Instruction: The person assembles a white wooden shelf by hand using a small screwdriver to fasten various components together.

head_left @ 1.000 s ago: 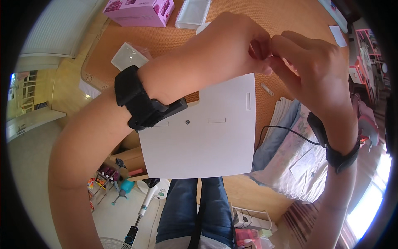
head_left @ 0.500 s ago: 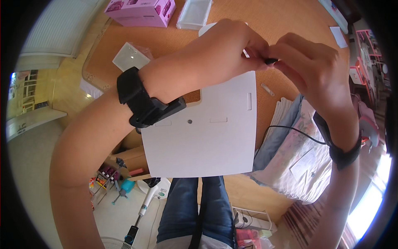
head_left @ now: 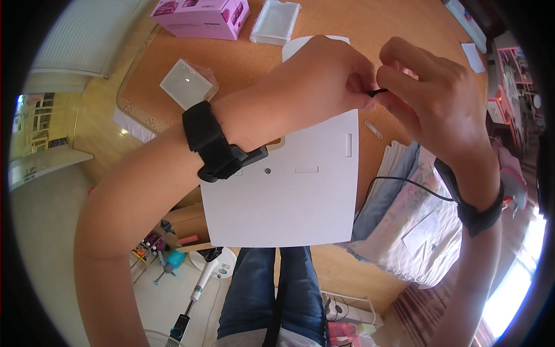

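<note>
Both hands are raised over the far end of a white panel (head_left: 277, 208). My left hand (head_left: 338, 72) is closed in a pinch, its fingertips gripping one end of a small thin black piece (head_left: 378, 92). The other end meets the fingertips of my right hand (head_left: 430, 95), also pinched, with its index finger bent. Most of the piece is hidden by the fingers, so its kind does not show. The panel has a cut-out, narrow slots and a small round metal fitting (head_left: 267, 170). Black straps circle both wrists.
A pink box (head_left: 202, 20) and a clear-wrapped white tray (head_left: 275, 22) stand at the back. Another wrapped white box (head_left: 186, 84) lies at left. To the right are a small pale stick (head_left: 373, 129), folded cloths (head_left: 416, 214) and a black cable (head_left: 413, 181).
My fingertips have drawn slightly apart, and more of the thin black piece shows between them. The left forearm has shifted a little to the right.
</note>
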Motion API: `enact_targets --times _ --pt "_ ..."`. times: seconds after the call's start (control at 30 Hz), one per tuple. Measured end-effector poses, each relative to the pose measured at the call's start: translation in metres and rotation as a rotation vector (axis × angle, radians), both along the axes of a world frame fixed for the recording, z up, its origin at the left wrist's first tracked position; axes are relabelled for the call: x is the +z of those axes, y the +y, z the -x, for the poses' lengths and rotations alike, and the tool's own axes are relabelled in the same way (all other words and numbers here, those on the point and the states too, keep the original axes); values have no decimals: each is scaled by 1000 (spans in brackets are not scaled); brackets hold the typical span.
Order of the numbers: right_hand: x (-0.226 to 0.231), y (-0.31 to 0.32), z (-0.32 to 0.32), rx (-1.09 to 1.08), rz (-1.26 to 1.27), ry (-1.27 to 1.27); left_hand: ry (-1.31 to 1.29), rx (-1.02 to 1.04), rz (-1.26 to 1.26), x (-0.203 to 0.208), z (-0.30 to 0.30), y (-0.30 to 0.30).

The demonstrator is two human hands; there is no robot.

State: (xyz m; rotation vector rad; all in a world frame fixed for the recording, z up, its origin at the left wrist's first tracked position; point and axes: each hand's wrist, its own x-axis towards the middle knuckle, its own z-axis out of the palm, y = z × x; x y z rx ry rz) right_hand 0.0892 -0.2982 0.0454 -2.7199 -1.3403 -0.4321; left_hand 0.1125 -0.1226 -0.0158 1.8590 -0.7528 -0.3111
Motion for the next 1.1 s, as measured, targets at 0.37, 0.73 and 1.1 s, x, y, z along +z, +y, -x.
enact_targets --times 0.37,0.73,1.1 --pt "-4 -4 0 129 126 -170 -131 -99 -23 1 -8 5" --pt "8 18 -4 -173 319 270 86 -113 3 0 -8 10" --pt "10 18 15 -58 547 -90 50 -183 -32 3 -12 1"
